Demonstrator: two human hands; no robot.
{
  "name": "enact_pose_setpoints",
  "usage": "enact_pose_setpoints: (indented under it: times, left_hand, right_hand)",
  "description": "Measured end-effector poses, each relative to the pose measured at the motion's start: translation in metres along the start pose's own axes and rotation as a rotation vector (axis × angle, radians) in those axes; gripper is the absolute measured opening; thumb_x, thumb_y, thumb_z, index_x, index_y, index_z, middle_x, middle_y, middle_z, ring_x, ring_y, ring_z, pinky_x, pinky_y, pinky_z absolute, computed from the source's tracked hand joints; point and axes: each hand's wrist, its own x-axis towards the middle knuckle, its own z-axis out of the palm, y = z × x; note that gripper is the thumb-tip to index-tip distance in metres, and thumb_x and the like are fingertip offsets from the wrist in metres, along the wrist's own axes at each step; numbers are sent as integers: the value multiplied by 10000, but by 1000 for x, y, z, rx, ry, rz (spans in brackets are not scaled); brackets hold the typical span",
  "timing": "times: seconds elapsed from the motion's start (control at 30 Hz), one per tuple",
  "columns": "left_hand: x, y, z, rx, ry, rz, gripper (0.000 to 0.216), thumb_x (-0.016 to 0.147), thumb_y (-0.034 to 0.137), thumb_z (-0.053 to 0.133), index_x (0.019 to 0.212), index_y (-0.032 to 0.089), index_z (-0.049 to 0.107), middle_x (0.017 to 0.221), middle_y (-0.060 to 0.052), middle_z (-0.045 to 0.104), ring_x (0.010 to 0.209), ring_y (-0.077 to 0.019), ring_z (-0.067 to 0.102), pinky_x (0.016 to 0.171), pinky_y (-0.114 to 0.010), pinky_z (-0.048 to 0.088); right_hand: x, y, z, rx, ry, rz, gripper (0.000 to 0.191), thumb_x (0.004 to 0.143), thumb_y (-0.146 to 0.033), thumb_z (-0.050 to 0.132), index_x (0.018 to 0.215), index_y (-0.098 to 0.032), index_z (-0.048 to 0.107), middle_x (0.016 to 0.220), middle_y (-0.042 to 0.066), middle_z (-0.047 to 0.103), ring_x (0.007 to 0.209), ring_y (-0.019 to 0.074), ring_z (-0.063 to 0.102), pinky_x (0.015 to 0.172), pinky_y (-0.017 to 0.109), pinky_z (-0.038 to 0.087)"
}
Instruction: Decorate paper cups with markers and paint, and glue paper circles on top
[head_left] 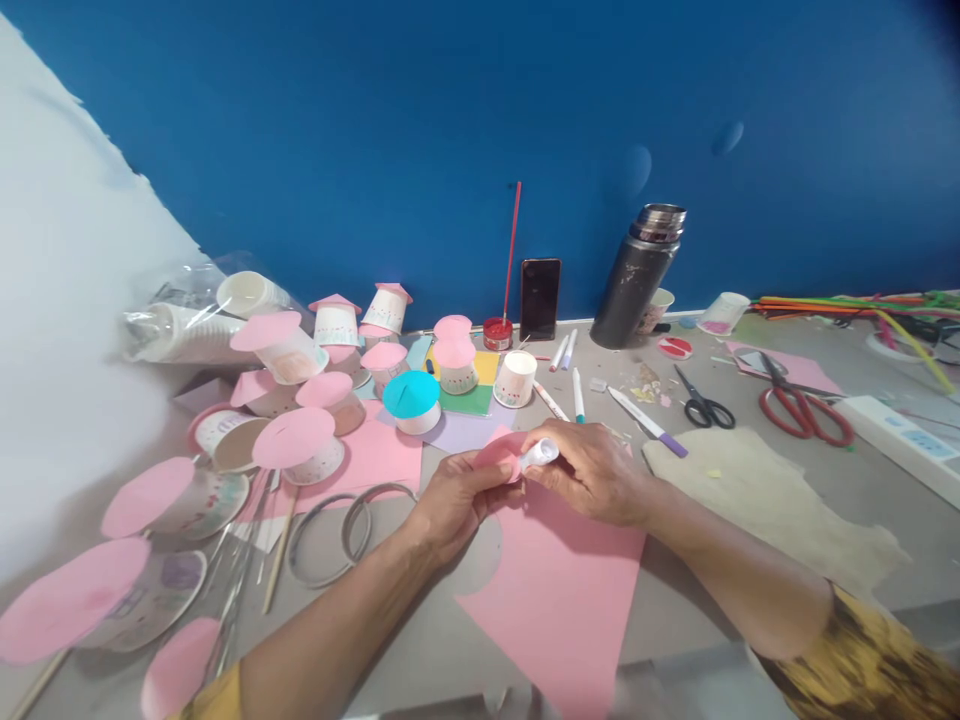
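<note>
A piece of pink paper is pinched between the thumb and fingers of my left hand. My right hand grips a small white tube, which looks like a glue stick, and brings its lower end against the pink paper. The contact point is partly covered by my fingers. Beneath both hands lies a pink sheet with a rounded cutout in its left edge. Just beyond them stand a white paper cup and a cup with a blue paper cone top.
Several paper cups with pink tops crowd the left side near two grey rings. Black scissors, red-handled scissors and a power strip lie right. A dark flask and phone stand by the blue wall.
</note>
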Motion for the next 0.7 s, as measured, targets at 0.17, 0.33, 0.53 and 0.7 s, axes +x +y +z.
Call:
enact_pose_setpoints:
  times: [0.17,0.33,0.53,0.7]
  left_hand:
    - [1,-2,0,28,11,-7,344,646,269,950,924,100,837,859,-91,756,743,-137,659,812,-289,559]
    - [0,-2,1,28,28,-8,390,621,286,960,936,90,838,847,-96,755,736,-148,665,816,-306,565]
    - [0,-1,1,19,21,1,371,637,258,946,945,83,835,875,-113,771,730,-153,675,786,-303,566]
    - [0,-2,1,36,33,-1,316,653,248,935,891,70,826,870,-128,780,740,-164,694,789,-306,578]
  right_hand:
    - [1,2,4,24,37,-26,143,1036,-329,540,992,-223,626,883,52,747,743,178,671,656,286,449]
    - [0,3,2,11,3,-11,130,1031,-327,551,1001,-222,622,905,51,752,747,179,671,665,287,449]
    - [-1,3,5,2,21,-10,127,1031,-313,542,997,-219,620,895,48,747,744,176,662,659,284,432]
    - [-1,3,3,-1,-16,6,135,1020,-322,549,982,-218,626,886,51,744,729,178,654,653,290,424]
